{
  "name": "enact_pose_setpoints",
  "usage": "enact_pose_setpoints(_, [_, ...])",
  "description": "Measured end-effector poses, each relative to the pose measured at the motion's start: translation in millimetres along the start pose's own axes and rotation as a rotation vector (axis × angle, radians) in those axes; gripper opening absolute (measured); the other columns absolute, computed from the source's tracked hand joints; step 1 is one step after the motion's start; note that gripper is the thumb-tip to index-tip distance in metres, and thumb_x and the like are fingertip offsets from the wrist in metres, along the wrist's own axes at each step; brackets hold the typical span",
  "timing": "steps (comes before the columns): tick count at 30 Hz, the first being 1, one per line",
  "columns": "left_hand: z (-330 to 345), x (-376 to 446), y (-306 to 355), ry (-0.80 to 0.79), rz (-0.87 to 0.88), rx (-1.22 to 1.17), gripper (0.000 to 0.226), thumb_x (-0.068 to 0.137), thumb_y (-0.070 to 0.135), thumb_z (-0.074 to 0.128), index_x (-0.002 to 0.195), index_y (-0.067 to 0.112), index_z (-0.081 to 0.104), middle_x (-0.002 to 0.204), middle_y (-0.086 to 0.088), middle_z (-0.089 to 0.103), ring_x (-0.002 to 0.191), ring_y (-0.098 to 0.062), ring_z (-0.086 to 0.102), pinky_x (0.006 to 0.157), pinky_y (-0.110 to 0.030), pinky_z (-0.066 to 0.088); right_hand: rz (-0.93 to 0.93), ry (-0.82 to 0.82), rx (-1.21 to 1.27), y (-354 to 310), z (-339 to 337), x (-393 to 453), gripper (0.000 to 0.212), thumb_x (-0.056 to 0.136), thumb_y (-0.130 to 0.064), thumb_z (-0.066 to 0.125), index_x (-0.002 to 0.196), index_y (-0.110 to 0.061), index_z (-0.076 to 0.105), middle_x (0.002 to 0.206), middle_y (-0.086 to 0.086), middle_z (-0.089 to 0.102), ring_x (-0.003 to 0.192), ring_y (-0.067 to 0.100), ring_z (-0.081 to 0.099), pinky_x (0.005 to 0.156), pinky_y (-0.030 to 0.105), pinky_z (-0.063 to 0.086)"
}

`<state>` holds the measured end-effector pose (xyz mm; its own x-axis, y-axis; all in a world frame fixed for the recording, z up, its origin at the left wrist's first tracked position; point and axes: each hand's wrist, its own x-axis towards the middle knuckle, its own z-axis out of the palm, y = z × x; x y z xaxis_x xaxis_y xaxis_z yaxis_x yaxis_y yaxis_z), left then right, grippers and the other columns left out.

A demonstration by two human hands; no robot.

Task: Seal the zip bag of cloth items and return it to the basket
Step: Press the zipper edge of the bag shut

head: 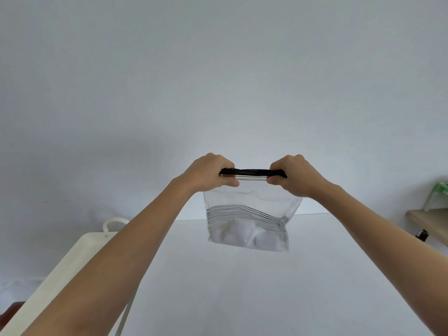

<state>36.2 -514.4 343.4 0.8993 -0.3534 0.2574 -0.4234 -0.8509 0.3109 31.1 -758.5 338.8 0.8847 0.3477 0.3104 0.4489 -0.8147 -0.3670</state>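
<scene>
A clear zip bag (249,207) with a black zip strip along its top and thin black stripes lower down hangs in the air above the white table (242,287). White folded cloth items (242,235) sit in its bottom. My left hand (209,173) pinches the left end of the zip strip, and my right hand (292,174) pinches the right end. Both arms are stretched out in front of me. The basket is not in view.
A cream-coloured surface (72,270) with a white looped handle (114,224) lies to the left of the table. At the right edge a wooden shelf (426,221) carries a green-and-clear object (436,192). A plain wall stands behind.
</scene>
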Motion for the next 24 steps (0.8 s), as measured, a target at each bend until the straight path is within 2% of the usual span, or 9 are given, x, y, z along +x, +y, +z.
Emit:
enact_pose_setpoints(2, [0.7, -1.4, -8.3, -0.022, -0.028, -0.014, 0.016, 0.08, 0.036, 0.076, 0.076, 0.022, 0.068, 0.061, 0.008, 0.06, 0.054, -0.011, 0.049, 0.054, -0.026, 0.035, 0.004, -0.008, 0.01, 7.9, 0.0, 0.5, 0.012, 0.086, -0.023, 0.068, 0.079, -0.014, 0.07, 0.056, -0.002, 0.053, 0.056, 0.019, 0.045, 0.052, 0.029, 0.036])
enact_pose_setpoints(5, [3.6, -3.9, -19.6, -0.029, -0.07, -0.046, 0.015, 0.08, 0.031, 0.077, 0.076, 0.018, 0.069, 0.063, 0.004, 0.063, 0.057, -0.015, 0.051, 0.057, -0.026, 0.038, 0.027, -0.078, 0.017, 20.3, 1.2, 1.4, 0.015, 0.08, -0.028, 0.075, 0.075, -0.015, 0.069, 0.056, -0.001, 0.053, 0.054, 0.018, 0.044, 0.051, 0.027, 0.035])
enact_pose_setpoints(8, [6.4, -7.3, -29.2, -0.035, -0.097, -0.063, 0.017, 0.079, 0.029, 0.078, 0.074, 0.016, 0.068, 0.064, -0.001, 0.064, 0.057, -0.017, 0.05, 0.057, -0.027, 0.038, 0.051, -0.131, 0.008, 28.8, 9.3, 2.6, 0.011, 0.08, -0.02, 0.075, 0.073, -0.013, 0.07, 0.058, 0.003, 0.055, 0.056, 0.02, 0.044, 0.053, 0.029, 0.037])
enact_pose_setpoints(12, [10.3, -8.8, -38.1, -0.039, -0.094, -0.059, 0.02, 0.08, 0.028, 0.077, 0.074, 0.012, 0.067, 0.07, -0.011, 0.068, 0.058, -0.019, 0.05, 0.059, -0.03, 0.039, 0.024, -0.088, 0.006, 29.8, 24.5, 7.0, 0.012, 0.083, -0.01, 0.07, 0.072, -0.01, 0.067, 0.057, 0.001, 0.053, 0.057, 0.021, 0.045, 0.053, 0.029, 0.038])
enact_pose_setpoints(16, [12.8, -9.2, -48.8, -0.017, -0.083, -0.097, 0.019, 0.079, 0.03, 0.077, 0.073, 0.014, 0.068, 0.06, 0.002, 0.063, 0.056, -0.015, 0.05, 0.056, -0.027, 0.037, 0.004, -0.079, -0.001, 30.0, 31.8, 14.0, 0.014, 0.084, -0.008, 0.068, 0.07, -0.009, 0.065, 0.055, -0.001, 0.052, 0.056, 0.019, 0.043, 0.05, 0.026, 0.035])
enact_pose_setpoints(19, [13.6, -15.5, -65.8, -0.042, -0.109, -0.248, 0.015, 0.073, 0.028, 0.083, 0.072, 0.019, 0.07, 0.055, 0.011, 0.062, 0.054, -0.007, 0.054, 0.052, -0.019, 0.037, -0.003, -0.056, 0.028, 31.4, 37.0, 19.1, 0.014, 0.085, -0.012, 0.067, 0.072, -0.015, 0.065, 0.057, -0.006, 0.055, 0.055, 0.01, 0.046, 0.051, 0.021, 0.035])
enact_pose_setpoints(21, [18.1, -23.2, -81.5, -0.076, -0.151, -0.37, 0.015, 0.07, 0.019, 0.086, 0.074, 0.021, 0.071, 0.06, 0.017, 0.066, 0.059, 0.001, 0.058, 0.057, -0.012, 0.039, 0.024, -0.05, 0.075, 34.4, 39.7, 20.7, 0.012, 0.086, -0.017, 0.067, 0.074, -0.017, 0.066, 0.056, -0.008, 0.057, 0.052, 0.004, 0.048, 0.048, 0.015, 0.034])
enact_pose_setpoints(23, [28.8, -33.7, -99.0, -0.086, -0.218, -0.552, 0.016, 0.072, 0.011, 0.084, 0.08, 0.018, 0.072, 0.073, 0.013, 0.072, 0.072, -0.004, 0.064, 0.068, -0.019, 0.044, 0.088, -0.062, 0.22, 38.6, 42.3, 21.5, 0.012, 0.083, -0.022, 0.069, 0.071, -0.021, 0.067, 0.059, -0.005, 0.066, 0.051, -0.001, 0.054, 0.049, 0.01, 0.037])
enact_pose_setpoints(24, [36.0, -39.5, -107.5, -0.064, -0.251, -0.656, 0.015, 0.075, 0.01, 0.082, 0.083, 0.018, 0.073, 0.078, 0.009, 0.073, 0.075, -0.006, 0.065, 0.069, -0.021, 0.045, 0.131, -0.074, 0.346, 40.4, 45.3, 21.0, 0.011, 0.081, -0.024, 0.072, 0.071, -0.019, 0.068, 0.062, -0.001, 0.071, 0.054, -0.001, 0.058, 0.053, 0.013, 0.043])
